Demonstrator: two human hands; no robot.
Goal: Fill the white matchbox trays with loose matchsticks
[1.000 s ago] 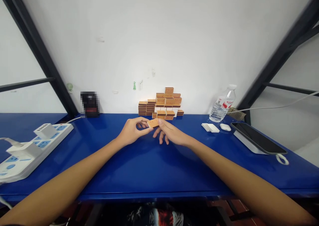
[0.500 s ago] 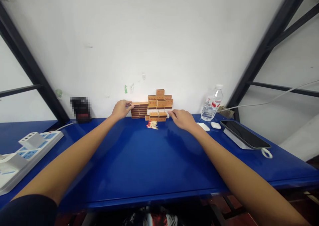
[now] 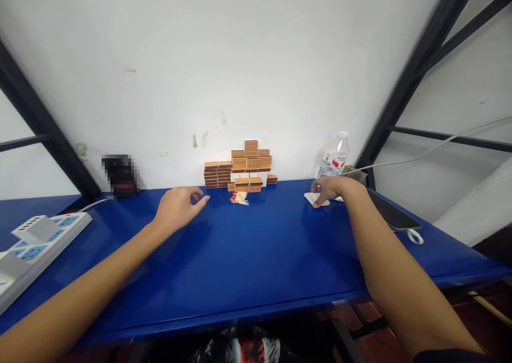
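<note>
A stack of brown matchboxes (image 3: 245, 166) stands against the white wall at the back of the blue table (image 3: 248, 267). A small pile of red-tipped matches (image 3: 240, 198) lies just in front of it. My left hand (image 3: 178, 207) hovers over the table left of the matches, fingers loosely curled, holding nothing. My right hand (image 3: 332, 188) reaches to the right and its fingers rest on a small white box (image 3: 314, 199) near the water bottle (image 3: 335, 160).
A white power strip with a charger (image 3: 28, 240) lies at the left edge. A dark phone on a white stand (image 3: 394, 216) and a white cable sit at the right. Black frame bars slant on both sides. A blurred dark object (image 3: 120, 175) stands at the back left.
Both hands left the matchbox stack. The left hand drew back toward me over the table; the right hand swung right onto the white box. The view shifted slightly.
</note>
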